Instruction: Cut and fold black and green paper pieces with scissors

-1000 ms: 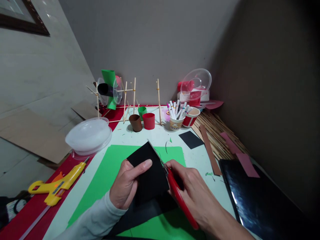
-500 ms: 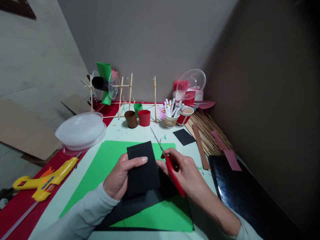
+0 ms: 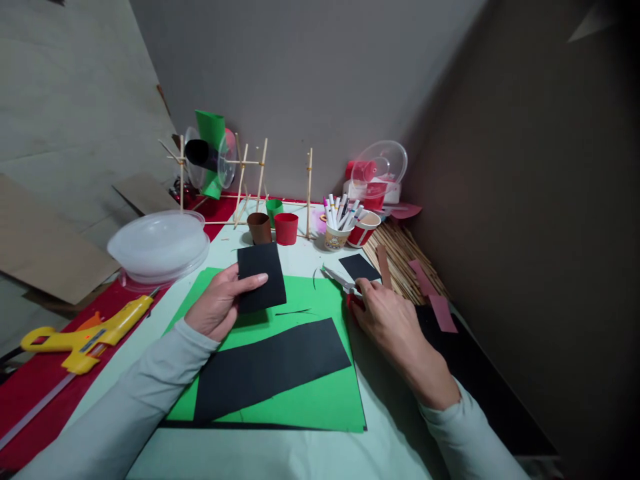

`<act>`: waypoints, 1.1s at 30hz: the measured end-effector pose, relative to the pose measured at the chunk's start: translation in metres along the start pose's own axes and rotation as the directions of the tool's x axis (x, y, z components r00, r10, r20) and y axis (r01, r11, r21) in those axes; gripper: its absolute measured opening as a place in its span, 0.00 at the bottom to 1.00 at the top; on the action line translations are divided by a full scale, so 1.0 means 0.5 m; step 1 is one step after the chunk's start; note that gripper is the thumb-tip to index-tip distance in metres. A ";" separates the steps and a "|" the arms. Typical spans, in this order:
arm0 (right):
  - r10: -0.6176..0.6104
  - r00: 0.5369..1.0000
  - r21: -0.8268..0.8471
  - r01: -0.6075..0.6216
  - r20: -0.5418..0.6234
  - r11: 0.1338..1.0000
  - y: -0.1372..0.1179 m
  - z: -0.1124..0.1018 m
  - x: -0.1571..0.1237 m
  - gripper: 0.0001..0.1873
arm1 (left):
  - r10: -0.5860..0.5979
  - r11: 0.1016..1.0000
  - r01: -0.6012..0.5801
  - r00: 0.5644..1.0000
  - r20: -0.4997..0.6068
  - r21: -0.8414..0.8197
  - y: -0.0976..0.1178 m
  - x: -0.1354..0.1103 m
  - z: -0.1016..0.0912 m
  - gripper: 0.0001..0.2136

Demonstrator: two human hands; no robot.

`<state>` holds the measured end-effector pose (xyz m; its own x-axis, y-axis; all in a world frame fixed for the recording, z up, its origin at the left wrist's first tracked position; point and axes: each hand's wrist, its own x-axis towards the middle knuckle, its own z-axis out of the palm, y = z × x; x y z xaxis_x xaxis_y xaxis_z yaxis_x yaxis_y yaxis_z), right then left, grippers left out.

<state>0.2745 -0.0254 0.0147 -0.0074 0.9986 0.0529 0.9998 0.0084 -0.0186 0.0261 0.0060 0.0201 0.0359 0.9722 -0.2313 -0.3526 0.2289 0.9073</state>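
My left hand (image 3: 217,307) pinches a black paper rectangle (image 3: 261,277), thumb on top, and holds it above the green sheet (image 3: 320,400). The larger black offcut (image 3: 270,363) lies flat on that green sheet. My right hand (image 3: 385,320) rests at the sheet's right edge, fingers curled over the red-handled scissors (image 3: 343,280). The blades lie on the table and point left toward a small black paper square (image 3: 360,267).
A yellow glue gun (image 3: 85,333) lies at the left on red cloth. Clear plastic lids (image 3: 157,243) sit behind it. Brown, green and red paper cups (image 3: 273,228), a stick frame (image 3: 260,177), a marker cup (image 3: 339,230), bamboo sticks (image 3: 405,250) and a black folder (image 3: 470,360) ring the workspace.
The cut piece has come free of the larger black sheet. My left hand lifted it up and left. My right hand moved right and lowered the scissors onto the table.
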 end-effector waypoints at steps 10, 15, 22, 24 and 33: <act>-0.269 0.954 -0.011 0.270 -0.130 0.963 -0.029 0.011 0.008 0.12 | 0.054 0.994 -0.050 0.998 -0.033 0.100 -0.046 0.041 -0.021 0.15; -0.517 0.854 0.016 0.519 -0.059 0.855 -0.097 0.043 0.011 0.08 | 0.106 0.988 -0.098 0.992 -0.065 0.121 -0.061 0.057 -0.027 0.14; -0.527 0.850 -0.068 0.526 0.010 0.847 -0.134 0.030 0.027 0.08 | 0.109 0.987 -0.104 0.993 -0.037 0.120 -0.055 0.050 -0.025 0.22; -0.511 0.859 -0.061 0.511 0.031 0.857 -0.139 0.012 0.035 0.09 | 0.106 0.989 -0.102 0.994 -0.032 0.106 -0.054 0.050 -0.027 0.21; -0.617 0.709 0.477 0.435 0.341 0.764 -0.025 -0.203 -0.086 0.06 | 0.106 0.994 -0.107 0.994 -0.037 -0.024 -0.053 0.060 -0.037 0.22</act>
<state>0.2644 -0.0737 0.1141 -0.6285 0.7210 -0.2919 0.7514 0.4659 -0.4672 0.0193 0.0281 -0.0175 -0.0365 0.9884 -0.1472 -0.3768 0.1228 0.9181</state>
